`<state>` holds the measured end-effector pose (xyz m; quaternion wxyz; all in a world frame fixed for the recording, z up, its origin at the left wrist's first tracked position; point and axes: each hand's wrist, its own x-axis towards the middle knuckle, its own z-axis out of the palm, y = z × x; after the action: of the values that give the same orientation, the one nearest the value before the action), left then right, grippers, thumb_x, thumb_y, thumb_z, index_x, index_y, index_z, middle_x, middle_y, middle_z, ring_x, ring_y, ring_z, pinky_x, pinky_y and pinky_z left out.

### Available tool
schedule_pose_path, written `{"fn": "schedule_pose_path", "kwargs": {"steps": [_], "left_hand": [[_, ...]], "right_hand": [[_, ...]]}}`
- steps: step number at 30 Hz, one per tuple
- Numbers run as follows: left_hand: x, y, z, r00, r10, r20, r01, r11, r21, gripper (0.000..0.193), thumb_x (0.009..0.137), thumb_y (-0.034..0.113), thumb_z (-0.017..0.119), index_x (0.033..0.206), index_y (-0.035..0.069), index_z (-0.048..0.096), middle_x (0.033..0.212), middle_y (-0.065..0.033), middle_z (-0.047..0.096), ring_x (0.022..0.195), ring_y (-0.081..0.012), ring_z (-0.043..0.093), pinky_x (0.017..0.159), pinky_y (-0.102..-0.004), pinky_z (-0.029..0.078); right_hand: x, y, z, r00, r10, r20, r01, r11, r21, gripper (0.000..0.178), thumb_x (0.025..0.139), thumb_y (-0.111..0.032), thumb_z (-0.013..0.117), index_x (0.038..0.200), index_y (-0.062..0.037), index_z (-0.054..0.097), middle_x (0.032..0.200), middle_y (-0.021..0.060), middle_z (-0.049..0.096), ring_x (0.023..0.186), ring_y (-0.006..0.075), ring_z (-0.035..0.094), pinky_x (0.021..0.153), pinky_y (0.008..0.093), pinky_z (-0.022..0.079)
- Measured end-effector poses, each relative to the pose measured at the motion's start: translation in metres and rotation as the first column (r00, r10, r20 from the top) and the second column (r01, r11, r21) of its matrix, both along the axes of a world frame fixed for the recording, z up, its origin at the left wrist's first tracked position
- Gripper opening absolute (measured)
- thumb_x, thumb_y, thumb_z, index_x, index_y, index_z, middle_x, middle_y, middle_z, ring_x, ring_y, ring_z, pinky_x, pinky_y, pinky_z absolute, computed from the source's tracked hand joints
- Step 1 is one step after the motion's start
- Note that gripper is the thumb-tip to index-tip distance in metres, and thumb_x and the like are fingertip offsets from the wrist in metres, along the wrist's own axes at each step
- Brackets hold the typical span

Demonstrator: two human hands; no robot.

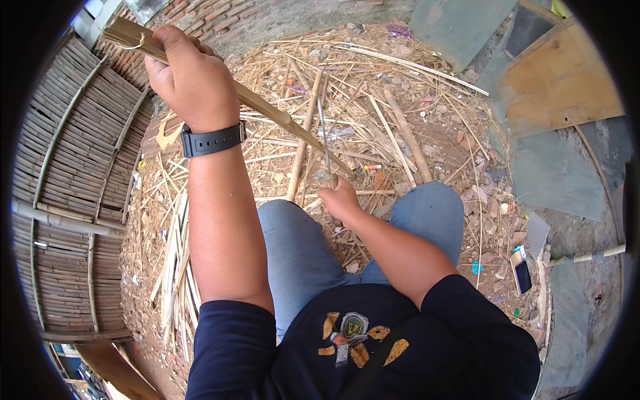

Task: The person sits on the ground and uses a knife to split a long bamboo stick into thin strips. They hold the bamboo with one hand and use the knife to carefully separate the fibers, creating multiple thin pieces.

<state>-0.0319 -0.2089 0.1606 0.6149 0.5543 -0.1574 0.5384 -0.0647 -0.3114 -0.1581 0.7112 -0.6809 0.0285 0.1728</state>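
My left hand (193, 83), raised at the upper left with a black watch on its wrist, is closed around a long split length of bamboo (287, 124). The bamboo slants down to the right, and its lower end is near my right hand. A loop of pale cord is around its upper end. Between my knees, my right hand (341, 202) grips the handle of a knife (323, 123). Its long, narrow blade points away from me and crosses the bamboo near the lower end. Whether blade and bamboo touch, I cannot tell.
Two bamboo poles (407, 137) lie on the littered ground ahead. Split bamboo strips (175, 267) are piled beside my left leg. A bamboo slat panel (67, 140) stands at left. Grey sheets (553, 173), a brown board (563, 77) and a phone (524, 275) are at right.
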Motion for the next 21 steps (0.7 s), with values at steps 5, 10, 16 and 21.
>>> {"fn": "schedule_pose_path", "kwargs": {"steps": [5, 10, 16, 21], "left_hand": [[0.015, 0.008, 0.004, 0.997, 0.075, -0.016, -0.074, 0.996, 0.044, 0.028, 0.102, 0.030, 0.047, 0.090, 0.005, 0.046, 0.068, -0.0030, 0.047, 0.055, -0.0127, 0.045, 0.052, -0.0295, 0.041], [0.042, 0.004, 0.009, 0.986, 0.150, -0.073, -0.150, 0.989, 0.009, 0.028, 0.101, 0.028, 0.048, 0.100, 0.000, 0.047, 0.077, -0.0073, 0.053, 0.058, -0.0147, 0.050, 0.054, -0.0300, 0.046], [0.044, 0.015, 0.010, 0.981, 0.162, -0.108, -0.165, 0.986, -0.019, 0.023, 0.102, 0.023, 0.046, 0.102, 0.000, 0.046, 0.075, -0.0057, 0.050, 0.057, -0.0138, 0.045, 0.055, -0.0307, 0.043], [0.039, 0.027, 0.008, 0.977, 0.186, -0.108, -0.189, 0.982, -0.018, 0.023, 0.102, 0.024, 0.046, 0.100, 0.001, 0.045, 0.072, -0.0061, 0.051, 0.055, -0.0144, 0.047, 0.053, -0.0305, 0.043]], "right_hand": [[-0.003, 0.001, 0.065, 0.883, 0.092, 0.460, -0.041, 0.992, -0.120, 0.037, 0.081, -0.021, 0.065, 0.109, 0.0009, 0.055, 0.084, 0.0176, 0.062, 0.073, 0.0294, 0.064, 0.067, 0.0432, 0.049], [0.029, -0.005, 0.045, 0.976, 0.154, 0.157, -0.157, 0.987, 0.011, 0.034, 0.081, -0.016, 0.063, 0.110, 0.0010, 0.055, 0.080, 0.0143, 0.062, 0.069, 0.0255, 0.063, 0.062, 0.0390, 0.050], [0.033, -0.013, 0.007, 0.972, 0.084, -0.220, -0.078, 0.996, 0.034, 0.030, 0.080, -0.012, 0.062, 0.107, -0.0002, 0.054, 0.074, 0.0104, 0.058, 0.053, 0.0179, 0.058, 0.050, 0.0333, 0.047], [0.017, -0.013, 0.073, 0.935, 0.294, 0.200, -0.299, 0.954, -0.005, 0.038, 0.083, -0.018, 0.065, 0.114, 0.0001, 0.053, 0.088, 0.0131, 0.062, 0.066, 0.0199, 0.060, 0.060, 0.0338, 0.048]]}}
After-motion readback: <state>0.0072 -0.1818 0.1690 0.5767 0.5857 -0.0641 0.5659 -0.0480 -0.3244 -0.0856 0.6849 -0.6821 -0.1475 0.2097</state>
